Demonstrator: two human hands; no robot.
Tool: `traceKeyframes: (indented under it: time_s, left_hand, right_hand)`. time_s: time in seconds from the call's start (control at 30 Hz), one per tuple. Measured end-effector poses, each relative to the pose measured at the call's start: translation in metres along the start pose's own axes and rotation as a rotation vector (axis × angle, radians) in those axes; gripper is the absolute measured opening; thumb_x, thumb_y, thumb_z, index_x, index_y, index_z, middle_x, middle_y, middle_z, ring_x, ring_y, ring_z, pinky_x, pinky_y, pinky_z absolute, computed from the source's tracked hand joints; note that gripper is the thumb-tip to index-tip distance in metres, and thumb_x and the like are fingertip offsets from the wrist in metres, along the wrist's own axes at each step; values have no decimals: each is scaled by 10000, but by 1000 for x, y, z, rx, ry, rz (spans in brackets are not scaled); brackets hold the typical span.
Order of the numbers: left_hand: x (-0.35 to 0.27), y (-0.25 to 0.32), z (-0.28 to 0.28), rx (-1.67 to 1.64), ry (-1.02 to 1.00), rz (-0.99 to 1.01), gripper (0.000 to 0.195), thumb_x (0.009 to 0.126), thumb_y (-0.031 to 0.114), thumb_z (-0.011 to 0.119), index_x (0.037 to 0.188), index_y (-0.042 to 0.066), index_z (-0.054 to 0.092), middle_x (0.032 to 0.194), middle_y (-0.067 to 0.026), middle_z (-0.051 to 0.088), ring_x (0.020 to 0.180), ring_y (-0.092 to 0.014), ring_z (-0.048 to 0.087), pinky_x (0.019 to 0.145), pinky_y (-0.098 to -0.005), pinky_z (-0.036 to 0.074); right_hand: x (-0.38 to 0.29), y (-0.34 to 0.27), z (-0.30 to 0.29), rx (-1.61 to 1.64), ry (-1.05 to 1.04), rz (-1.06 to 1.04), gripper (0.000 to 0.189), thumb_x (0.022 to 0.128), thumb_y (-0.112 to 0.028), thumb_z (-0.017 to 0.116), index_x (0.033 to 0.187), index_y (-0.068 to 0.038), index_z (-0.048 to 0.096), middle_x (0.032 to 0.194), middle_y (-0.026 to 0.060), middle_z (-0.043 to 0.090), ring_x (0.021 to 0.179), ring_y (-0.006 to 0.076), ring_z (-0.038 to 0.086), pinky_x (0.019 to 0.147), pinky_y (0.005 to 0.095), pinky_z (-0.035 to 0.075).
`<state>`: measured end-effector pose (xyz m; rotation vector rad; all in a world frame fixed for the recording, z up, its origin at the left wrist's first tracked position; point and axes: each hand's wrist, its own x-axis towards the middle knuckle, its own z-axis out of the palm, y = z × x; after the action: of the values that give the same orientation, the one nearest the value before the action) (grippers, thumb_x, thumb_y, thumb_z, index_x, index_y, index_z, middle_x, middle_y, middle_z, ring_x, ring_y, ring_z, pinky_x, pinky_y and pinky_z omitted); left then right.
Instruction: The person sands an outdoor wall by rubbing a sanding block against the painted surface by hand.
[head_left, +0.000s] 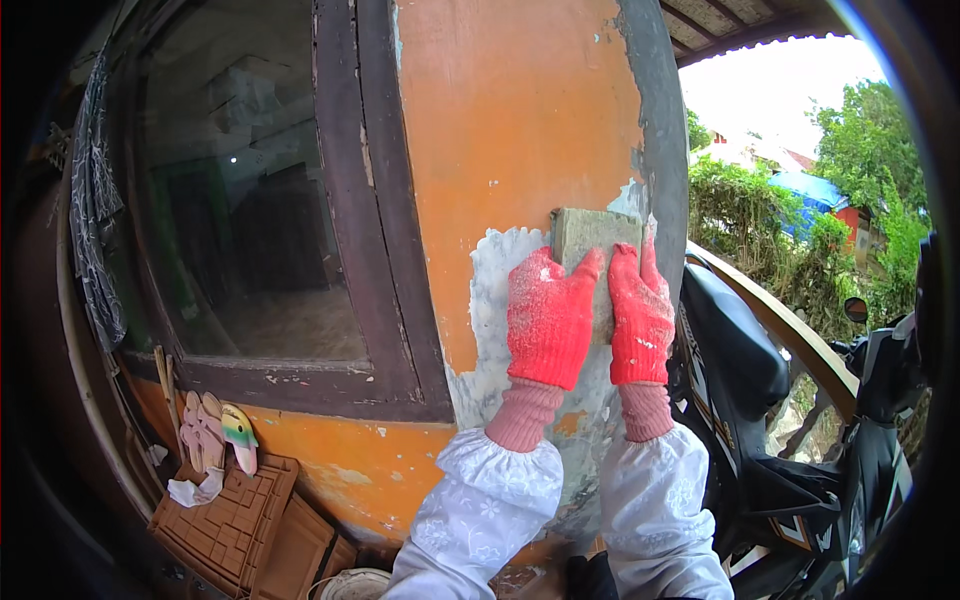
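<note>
A flat, rectangular grey-green block (598, 229), its material not clear, stands upright against the wall. My left hand (551, 319), in a dusty red knit glove, grips its left side with the thumb across the front. On the right side, my right hand (643, 322) holds it too, in a matching glove with a whitish index finger pointing up along the edge. Behind the block is a wall with orange paint (517, 127). A ragged patch of bare grey-white plaster (495, 292) shows around and below my hands. A grey painted strip (664, 135) runs down the wall's right corner.
To the left is a window with a worn dark wooden frame (382, 202). Below it, sandals (202, 427) rest on a brown plastic lidded box (232, 517), near a white bucket (356, 585). A parked motorcycle (739, 345) stands close on the right.
</note>
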<state>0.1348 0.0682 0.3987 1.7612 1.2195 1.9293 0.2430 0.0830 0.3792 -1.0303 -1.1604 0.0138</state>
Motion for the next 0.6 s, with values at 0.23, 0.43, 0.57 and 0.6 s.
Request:
traceKeyframes:
  time_s: [0.23,0.43,0.57,0.6]
  left_hand:
    - [12,6,10,-36,76,99,454,905,407,717,990,-39,685,760,-137,669,714,-242,655,677,-394,510]
    - [-48,-49,4,-25,117,72,490,941,385,687,1163,-50,644,921,-175,696,890,-301,669,806,-396,517]
    - [-101,-87,-39,-256,-14,-163,443,914,310,744,1148,-55,651,969,-142,733,895,-229,697,789,-359,540]
    - [-89,-92,-47,-428,16,-187,435,877,275,793,1121,-58,655,976,-115,739,876,-184,696,772,-333,546]
  right_hand:
    - [19,19,4,133,15,-146,514,998,-338,591,1427,-60,540,921,269,696,786,368,702,704,437,524]
    - [-46,36,-1,-101,-43,-290,515,948,-205,651,1441,-98,548,1117,249,631,937,381,608,816,456,486]
    - [-129,51,25,-81,-192,17,574,875,-164,719,1412,-38,563,999,229,644,980,379,582,840,464,460]
    - [-131,46,37,-52,-146,-58,569,901,-167,704,1442,-84,547,1012,208,630,986,346,574,850,439,462]
